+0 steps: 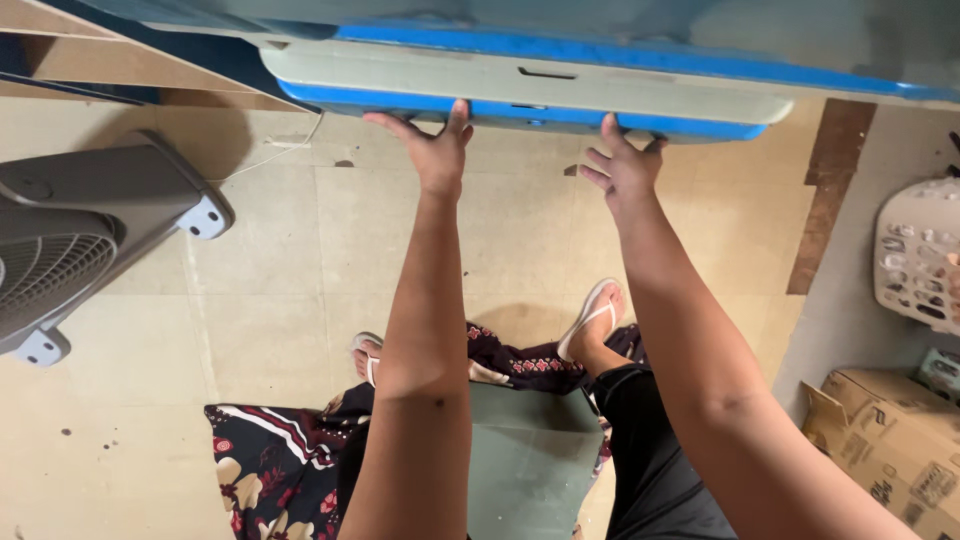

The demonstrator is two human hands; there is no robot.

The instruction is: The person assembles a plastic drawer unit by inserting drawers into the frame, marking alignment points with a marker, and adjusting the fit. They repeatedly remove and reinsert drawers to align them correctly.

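Observation:
A long blue and grey panel (pixel 530 85), like the edge of a cot or folding bed, runs across the top of the view. My left hand (pixel 432 150) presses against its lower blue edge with fingers spread. My right hand (pixel 622 165) grips the same edge a little further right, fingers curled up onto it. Both arms reach forward from the bottom of the view. Below them are my feet in white flip-flops (pixel 590 318).
A grey box fan (pixel 75 245) lies at the left on the tan tiled floor (pixel 270 300). A dark floral cloth (pixel 275 465) is under my legs. A cardboard box (pixel 890 445) and a white laundry basket (pixel 915 255) stand at the right.

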